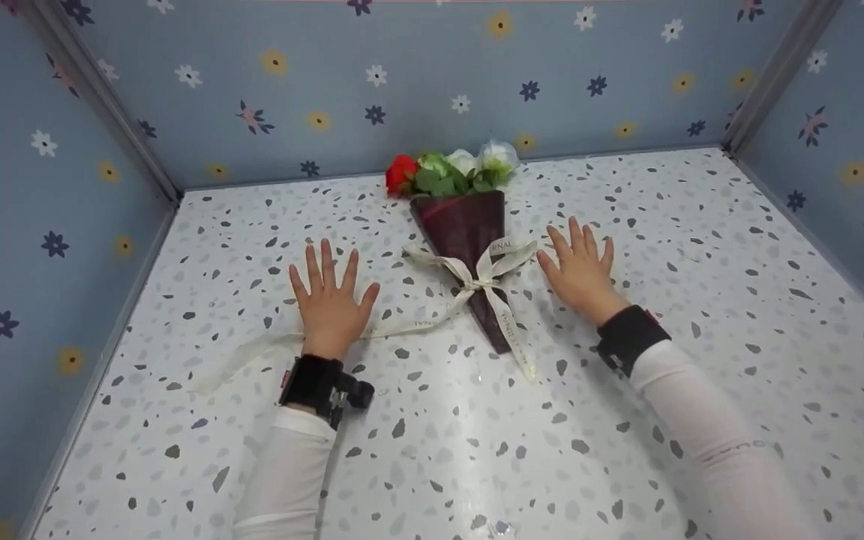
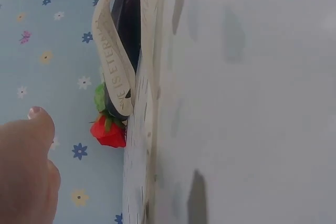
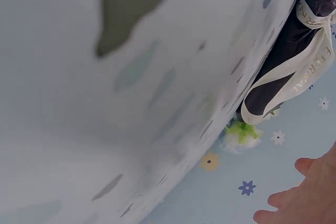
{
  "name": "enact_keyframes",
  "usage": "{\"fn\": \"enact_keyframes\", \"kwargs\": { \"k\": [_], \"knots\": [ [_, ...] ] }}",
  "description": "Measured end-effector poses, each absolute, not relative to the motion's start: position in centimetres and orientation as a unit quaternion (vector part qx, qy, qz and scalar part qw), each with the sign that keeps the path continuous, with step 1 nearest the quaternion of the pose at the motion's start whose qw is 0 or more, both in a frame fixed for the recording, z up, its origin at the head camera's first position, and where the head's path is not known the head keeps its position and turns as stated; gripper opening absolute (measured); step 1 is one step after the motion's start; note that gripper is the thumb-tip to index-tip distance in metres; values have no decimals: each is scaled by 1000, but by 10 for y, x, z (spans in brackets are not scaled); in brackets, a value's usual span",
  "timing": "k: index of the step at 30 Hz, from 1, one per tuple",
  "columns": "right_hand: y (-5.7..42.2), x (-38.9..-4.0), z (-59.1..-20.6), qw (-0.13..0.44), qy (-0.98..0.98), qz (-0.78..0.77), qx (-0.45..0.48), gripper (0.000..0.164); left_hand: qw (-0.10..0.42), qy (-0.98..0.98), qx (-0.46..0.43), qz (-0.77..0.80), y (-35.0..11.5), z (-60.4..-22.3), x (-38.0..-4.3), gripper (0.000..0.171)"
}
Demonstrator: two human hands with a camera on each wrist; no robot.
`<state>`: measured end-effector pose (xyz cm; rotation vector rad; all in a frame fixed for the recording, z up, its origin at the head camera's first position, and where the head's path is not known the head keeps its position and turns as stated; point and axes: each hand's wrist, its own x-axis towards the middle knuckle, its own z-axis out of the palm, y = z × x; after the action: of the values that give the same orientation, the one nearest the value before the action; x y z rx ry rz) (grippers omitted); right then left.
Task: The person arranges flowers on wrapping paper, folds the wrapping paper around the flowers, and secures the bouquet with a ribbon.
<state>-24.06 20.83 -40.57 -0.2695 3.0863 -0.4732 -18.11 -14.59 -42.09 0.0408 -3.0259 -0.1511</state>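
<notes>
A small bouquet in dark wrapping, tied with a cream ribbon, lies on the speckled worktop between the two hands. The left hand and the right hand both rest flat, fingers spread, holding nothing, each just beside the bouquet.

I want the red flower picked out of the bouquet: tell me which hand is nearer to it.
Left. The left hand lies flat below-left of the red flower; the right hand lies flat across the bouquet's wrap, farther off.
</notes>
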Motion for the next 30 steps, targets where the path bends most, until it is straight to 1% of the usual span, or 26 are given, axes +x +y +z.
{"fn": "enact_keyframes", "kwargs": {
  "k": [2,4,11,18,30],
  "knots": [
    [207,-239,-405,3,984,-151,-94,62,42,-998,21,-50,-144,-420,-179,67],
    [205,-237,-404,-1,983,-153,-102,61,39,-998,30,-48,-143,-419,-178,67],
    [206,-236,-400,1,982,-159,-99,59,47,-996,31,-67,-140,-416,-175,66],
    [207,-237,-405,6,982,-162,-98,59,48,-996,29,-71,-139,-418,-174,66],
    [204,-236,-411,9,982,-159,-102,59,37,-996,26,-81,-138,-424,-171,66]
  ]
}}
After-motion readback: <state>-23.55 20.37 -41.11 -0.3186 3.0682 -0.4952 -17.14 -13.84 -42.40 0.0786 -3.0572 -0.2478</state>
